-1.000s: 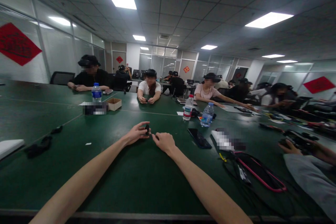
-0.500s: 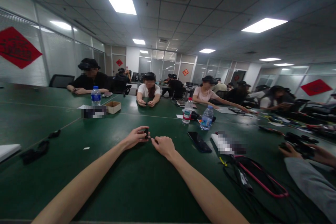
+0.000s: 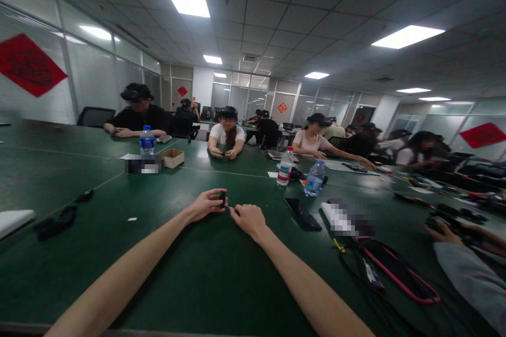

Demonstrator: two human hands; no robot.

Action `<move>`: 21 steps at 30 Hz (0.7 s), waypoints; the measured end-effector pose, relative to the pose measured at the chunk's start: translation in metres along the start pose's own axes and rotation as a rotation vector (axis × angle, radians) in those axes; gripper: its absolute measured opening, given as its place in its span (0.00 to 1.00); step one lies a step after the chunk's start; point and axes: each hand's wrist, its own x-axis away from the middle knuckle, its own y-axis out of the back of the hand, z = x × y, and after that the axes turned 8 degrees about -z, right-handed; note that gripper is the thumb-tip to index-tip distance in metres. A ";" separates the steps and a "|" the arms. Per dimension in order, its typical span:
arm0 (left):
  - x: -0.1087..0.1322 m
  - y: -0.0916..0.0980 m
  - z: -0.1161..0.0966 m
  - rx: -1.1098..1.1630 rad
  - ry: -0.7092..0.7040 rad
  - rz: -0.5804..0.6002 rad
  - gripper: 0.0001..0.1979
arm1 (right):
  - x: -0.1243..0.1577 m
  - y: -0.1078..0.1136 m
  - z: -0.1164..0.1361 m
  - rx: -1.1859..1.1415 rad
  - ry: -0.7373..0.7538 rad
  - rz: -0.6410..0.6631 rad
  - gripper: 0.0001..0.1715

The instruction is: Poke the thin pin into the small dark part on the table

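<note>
My left hand [image 3: 206, 204] holds a small black object [image 3: 222, 199] upright between thumb and fingers, just above the green table [image 3: 221, 279]. What kind of object it is, I cannot make out. Close by on the right, my right hand [image 3: 248, 219] is closed, with thumb and forefinger pinched toward the black object. A thin, small tip shows at that pinch, too small to name. Both forearms reach in from the bottom of the view.
Right of my hands lie a black phone [image 3: 302, 214] and a pink-edged black pouch [image 3: 399, 268] with cables. Two water bottles [image 3: 314, 178] stand behind. Further left are a small open box [image 3: 173, 158] and another bottle [image 3: 146, 140]. A co-worker's sleeve [image 3: 466, 274] is at right.
The whole view has shifted slightly, so things appear a little further right. My hands keep nearly the same pose around the small black object.
</note>
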 end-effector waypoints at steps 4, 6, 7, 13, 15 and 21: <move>-0.001 0.000 0.002 0.008 0.004 0.007 0.27 | 0.002 0.001 0.001 0.017 -0.001 -0.031 0.34; -0.004 0.001 0.005 0.004 0.011 -0.012 0.27 | 0.003 0.000 0.000 0.016 0.009 -0.054 0.34; -0.005 0.001 0.006 -0.001 0.017 -0.022 0.27 | 0.003 0.000 0.000 0.016 0.011 -0.063 0.34; -0.005 -0.001 0.006 -0.021 0.040 -0.060 0.26 | 0.006 0.003 0.004 0.018 0.010 -0.084 0.32; -0.005 -0.002 0.005 -0.017 0.054 -0.065 0.27 | 0.007 0.006 0.008 0.021 -0.008 -0.070 0.31; -0.007 0.001 0.008 0.011 0.078 -0.064 0.27 | 0.008 0.011 0.011 0.013 -0.026 -0.061 0.32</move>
